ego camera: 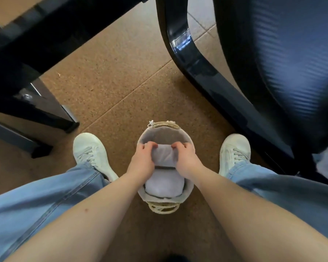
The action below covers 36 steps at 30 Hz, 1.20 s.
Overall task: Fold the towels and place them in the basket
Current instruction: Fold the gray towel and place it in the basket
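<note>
Head view, looking straight down: a brown cork floor (121, 87) fills the middle. A black worktop frame (27, 53) crosses the upper left, and a dark blue office chair (282, 63) fills the upper right. At lower centre, a small round rope basket (188, 138) stands between two pale sneakers (89, 150). Both bare forearms reach down into it. The left hand (143, 159) and right hand (187, 157) each have a tight grip, fingers curled, on opposite sides of a folded grey towel (164, 156) inside the basket. A second folded towel (164, 183) lies just below it in the frame.
</note>
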Each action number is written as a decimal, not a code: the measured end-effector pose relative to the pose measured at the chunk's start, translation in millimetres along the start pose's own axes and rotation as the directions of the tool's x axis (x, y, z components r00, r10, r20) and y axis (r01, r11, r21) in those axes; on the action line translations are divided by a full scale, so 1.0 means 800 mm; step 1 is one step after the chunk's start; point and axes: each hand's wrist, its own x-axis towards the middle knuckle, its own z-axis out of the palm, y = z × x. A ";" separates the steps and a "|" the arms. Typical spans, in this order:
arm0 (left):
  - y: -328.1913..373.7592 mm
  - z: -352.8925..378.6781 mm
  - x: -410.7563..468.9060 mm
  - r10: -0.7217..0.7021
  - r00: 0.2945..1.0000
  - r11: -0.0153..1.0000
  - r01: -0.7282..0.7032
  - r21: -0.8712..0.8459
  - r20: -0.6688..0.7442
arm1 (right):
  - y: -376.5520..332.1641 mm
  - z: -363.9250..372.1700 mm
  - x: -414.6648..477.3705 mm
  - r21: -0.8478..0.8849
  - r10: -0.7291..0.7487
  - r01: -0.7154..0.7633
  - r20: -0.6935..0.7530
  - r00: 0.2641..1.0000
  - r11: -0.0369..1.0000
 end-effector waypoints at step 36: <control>-0.022 0.041 -0.032 0.178 0.958 0.724 -0.283 0.629 0.226 | 0.009 0.065 -0.022 -0.576 -0.161 0.216 0.145 0.976 0.788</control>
